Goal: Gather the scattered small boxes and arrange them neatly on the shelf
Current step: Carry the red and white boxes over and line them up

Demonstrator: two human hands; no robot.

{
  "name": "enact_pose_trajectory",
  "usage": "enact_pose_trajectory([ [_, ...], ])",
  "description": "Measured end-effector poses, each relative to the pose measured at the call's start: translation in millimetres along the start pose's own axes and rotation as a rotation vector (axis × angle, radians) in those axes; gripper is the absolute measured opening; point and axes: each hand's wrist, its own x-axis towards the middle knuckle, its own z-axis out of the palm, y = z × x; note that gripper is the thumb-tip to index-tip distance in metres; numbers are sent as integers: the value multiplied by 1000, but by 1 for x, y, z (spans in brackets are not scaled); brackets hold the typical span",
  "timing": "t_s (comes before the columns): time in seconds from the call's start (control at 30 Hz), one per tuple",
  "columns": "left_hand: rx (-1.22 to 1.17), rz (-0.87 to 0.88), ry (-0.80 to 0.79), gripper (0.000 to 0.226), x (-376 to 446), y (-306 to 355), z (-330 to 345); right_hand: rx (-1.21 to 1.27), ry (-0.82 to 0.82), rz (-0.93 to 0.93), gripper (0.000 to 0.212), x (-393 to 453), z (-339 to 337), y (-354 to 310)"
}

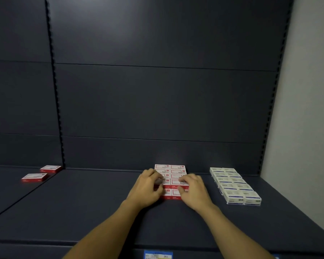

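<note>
At lower centre, the left hand (149, 186) and right hand (192, 189) pinch the red-and-white box block (173, 171) on the shelf (94, 202); these look light, stiff cartons, best squeezed at the sides.

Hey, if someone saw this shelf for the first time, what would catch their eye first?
Probably the two hands, left hand and right hand, resting on a tidy block of red boxes mid-shelf. Next, the neat double row of white boxes to its right, then two stray red boxes far left.
</note>
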Motion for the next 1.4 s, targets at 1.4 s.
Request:
enact_pose_trajectory([
  [1.4, 524, -590, -236, 35, -183, -99, -255, -300, -520, -355, 48, -36, 50, -285],
])
